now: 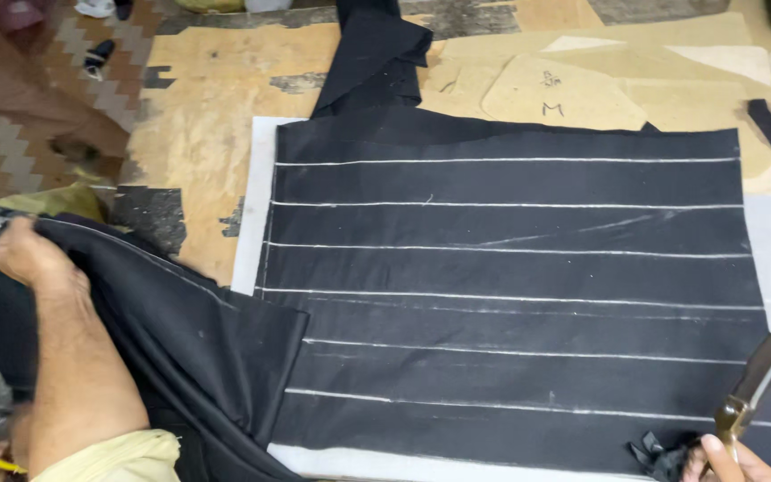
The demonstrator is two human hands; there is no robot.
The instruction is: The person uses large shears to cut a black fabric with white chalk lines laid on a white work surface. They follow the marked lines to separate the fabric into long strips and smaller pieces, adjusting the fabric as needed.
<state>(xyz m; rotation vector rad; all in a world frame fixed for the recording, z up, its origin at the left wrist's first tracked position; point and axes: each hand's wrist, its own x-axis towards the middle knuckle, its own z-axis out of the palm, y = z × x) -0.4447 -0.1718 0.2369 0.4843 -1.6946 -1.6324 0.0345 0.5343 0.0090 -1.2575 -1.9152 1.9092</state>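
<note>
Left hand at 9 o'clock, fingers clamped on folded edge of black cloth with white chalk lines, spread on table centre. Right hand at 5 o'clock grips metal scissors, blades together. Best keep cloth flat, taut, blades along chalk line.

The left hand sits at the far left of the view, closed in a fist with its knuckles turned upward, its bare forearm running down and toward the body to a pale yellow rolled sleeve at the bottom edge. The right hand shows only in part at the lower right corner — a thumb and a fingertip or two, curled shut in a grip. The two hands are well apart, one at each side.
</note>
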